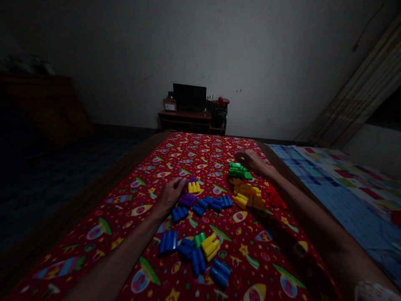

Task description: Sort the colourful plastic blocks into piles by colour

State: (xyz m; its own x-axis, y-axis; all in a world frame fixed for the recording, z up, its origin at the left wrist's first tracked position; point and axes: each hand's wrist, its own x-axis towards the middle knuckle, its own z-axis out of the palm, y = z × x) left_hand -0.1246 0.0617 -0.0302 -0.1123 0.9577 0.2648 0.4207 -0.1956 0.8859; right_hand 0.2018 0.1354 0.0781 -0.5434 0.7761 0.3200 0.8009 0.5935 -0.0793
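Note:
Plastic building blocks lie scattered on a red patterned cloth over a table. My left hand rests on the cloth with its fingers curled against a purple block and near a yellow block. My right hand reaches further out, closed beside a stack of green blocks. In front of that arm sit a heap of yellow blocks and some red blocks. Blue blocks lie between my hands. The room is dim, so what the fingers hold is unclear.
A nearer cluster of blue blocks with a yellow block lies close to me. A checked mat covers the floor at right. A low desk with a dark screen stands against the far wall.

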